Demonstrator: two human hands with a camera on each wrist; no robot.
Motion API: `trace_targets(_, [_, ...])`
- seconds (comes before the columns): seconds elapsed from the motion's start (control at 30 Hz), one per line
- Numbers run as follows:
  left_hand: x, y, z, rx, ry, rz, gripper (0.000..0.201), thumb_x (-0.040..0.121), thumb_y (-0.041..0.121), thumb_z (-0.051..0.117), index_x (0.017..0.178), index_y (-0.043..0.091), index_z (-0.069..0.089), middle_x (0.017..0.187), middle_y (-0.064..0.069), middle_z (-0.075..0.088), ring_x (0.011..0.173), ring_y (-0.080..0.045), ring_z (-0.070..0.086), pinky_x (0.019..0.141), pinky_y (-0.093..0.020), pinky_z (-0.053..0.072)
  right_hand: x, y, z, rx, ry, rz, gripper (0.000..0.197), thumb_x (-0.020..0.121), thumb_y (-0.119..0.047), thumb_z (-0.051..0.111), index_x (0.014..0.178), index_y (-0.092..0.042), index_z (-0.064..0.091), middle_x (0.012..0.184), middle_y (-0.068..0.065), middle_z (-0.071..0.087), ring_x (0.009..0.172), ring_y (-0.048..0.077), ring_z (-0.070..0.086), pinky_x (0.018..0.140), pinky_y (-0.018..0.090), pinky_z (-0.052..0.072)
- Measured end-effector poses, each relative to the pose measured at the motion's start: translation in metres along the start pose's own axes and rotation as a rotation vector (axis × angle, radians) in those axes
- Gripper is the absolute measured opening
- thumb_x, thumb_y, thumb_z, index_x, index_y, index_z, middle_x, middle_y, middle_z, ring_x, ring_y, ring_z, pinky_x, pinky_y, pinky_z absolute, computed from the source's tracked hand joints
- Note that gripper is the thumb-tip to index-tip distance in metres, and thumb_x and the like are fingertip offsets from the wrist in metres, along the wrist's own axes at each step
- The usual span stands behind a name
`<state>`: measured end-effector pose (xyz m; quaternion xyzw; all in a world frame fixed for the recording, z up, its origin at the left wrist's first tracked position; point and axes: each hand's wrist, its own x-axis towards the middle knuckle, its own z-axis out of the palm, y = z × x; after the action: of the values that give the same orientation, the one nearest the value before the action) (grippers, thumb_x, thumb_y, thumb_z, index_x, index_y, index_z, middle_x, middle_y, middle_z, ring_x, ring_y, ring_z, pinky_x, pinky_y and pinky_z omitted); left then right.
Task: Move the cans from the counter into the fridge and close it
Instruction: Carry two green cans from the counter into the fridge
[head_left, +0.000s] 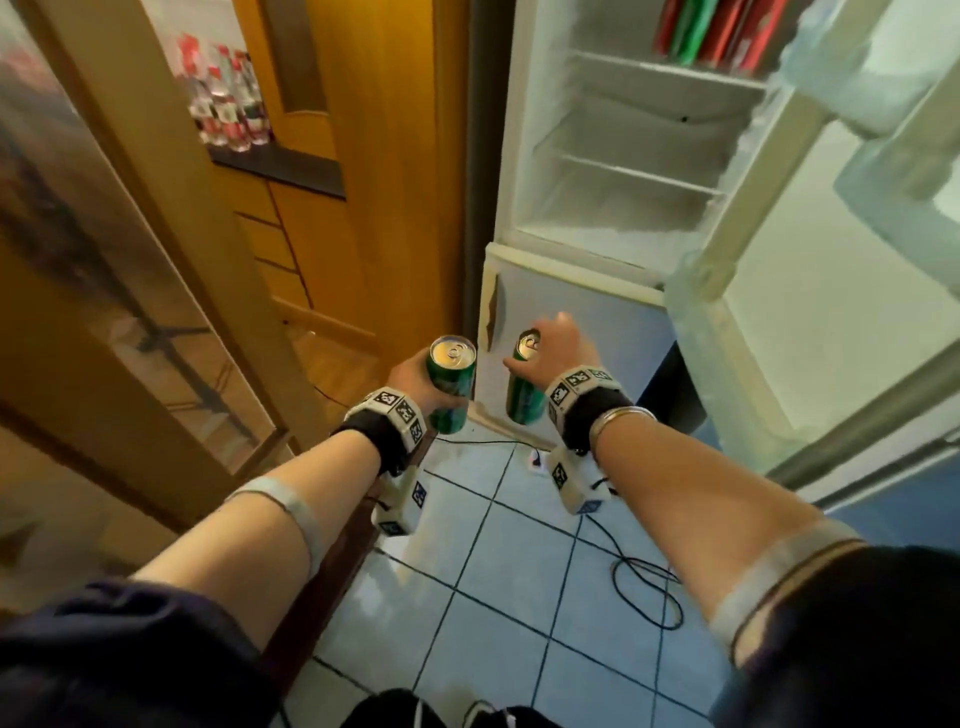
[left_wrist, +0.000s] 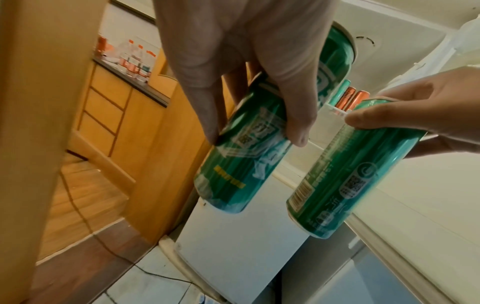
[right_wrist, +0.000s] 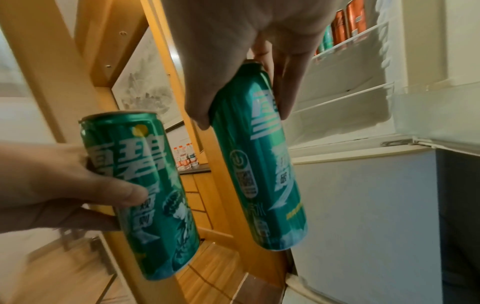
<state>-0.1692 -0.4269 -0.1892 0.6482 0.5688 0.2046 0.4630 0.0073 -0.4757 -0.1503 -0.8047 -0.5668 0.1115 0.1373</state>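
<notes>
The fridge (head_left: 623, 156) stands open ahead. My left hand (head_left: 410, 376) and right hand (head_left: 558, 348) each grip a green can (head_left: 451, 387), (head_left: 524, 395); I should lift both level onto a bare shelf (head_left: 639, 169).

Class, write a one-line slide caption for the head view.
Left hand and right hand each hold a green can before the open fridge.

Green cans (head_left: 451, 387) with white lettering — red and green cans (head_left: 711, 31) — white fridge (head_left: 613, 156).
</notes>
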Motion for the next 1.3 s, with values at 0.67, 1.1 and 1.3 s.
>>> trace_targets(0.67, [0.282,0.172,0.048,0.265,-0.316,0.299,0.068,0.065,0.016,0.083,0.125,0.011,0.052,0.126,-0.009,0.061,0.121,-0.026,0.054,0.106,-0.04,0.041,0.239,0.073,-0.071,-0.003,0.21,0.372,0.058,0.076,-0.048,0.069,0.122,-0.014,0.055,0.12,0.008,0.049,0.104,0.029,0.058,0.087,0.035,0.048])
trace_targets(1.1, [0.411,0.296,0.098,0.287,-0.314,0.411,0.073,0.065,0.02,0.083,0.13,0.015,0.05,0.125,-0.006,0.062,0.118,-0.023,0.056,0.103,-0.033,0.042,0.38,0.139,-0.166,0.068,0.414,0.345,0.053,0.075,-0.047,0.072,0.111,-0.018,0.047,0.105,0.006,0.056,0.086,0.023,0.053,0.073,0.029,0.041])
trace_targets(1.3, [0.464,0.354,0.106,0.28,-0.256,0.465,0.076,0.061,0.024,0.086,0.129,0.016,0.052,0.123,-0.005,0.064,0.117,-0.023,0.058,0.103,-0.032,0.043,0.448,0.164,-0.25,-0.006,0.55,0.31,0.049,0.076,-0.052,0.067,0.109,-0.019,0.05,0.102,0.004,0.06,0.091,0.024,0.058,0.068,0.028,0.04])
